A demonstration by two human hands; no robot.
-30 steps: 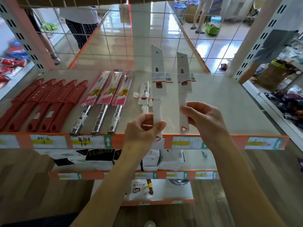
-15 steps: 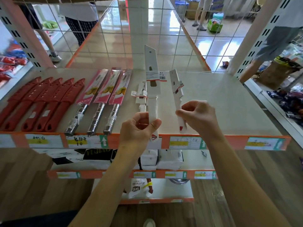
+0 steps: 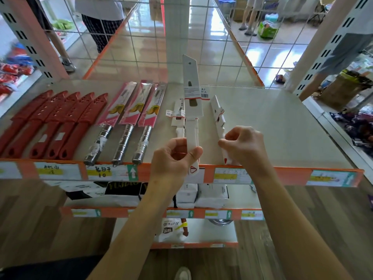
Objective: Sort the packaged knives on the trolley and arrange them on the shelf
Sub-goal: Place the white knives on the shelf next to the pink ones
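Observation:
My left hand (image 3: 173,158) grips the handle of a white packaged knife (image 3: 191,93), which stands nearly upright above the shelf (image 3: 282,126). My right hand (image 3: 244,146) pinches the handle of a second white packaged knife (image 3: 218,116), tilted low over the shelf, lying almost flat. One more white packaged knife (image 3: 178,116) lies on the shelf just left of the upright one. Further left lie three pink-sleeved knives (image 3: 139,104) with steel handles and several red sheathed knives (image 3: 50,122).
An orange price rail (image 3: 282,174) runs along the shelf's front edge. A wire grid (image 3: 141,47) backs the shelf, with people standing in the aisle behind it. Lower shelves hold white and black packages (image 3: 210,195). White uprights (image 3: 331,45) flank the bay.
My right hand has tipped its knife forward and down, from upright to nearly flat on the shelf. The left hand's knife stays upright, shifted slightly left.

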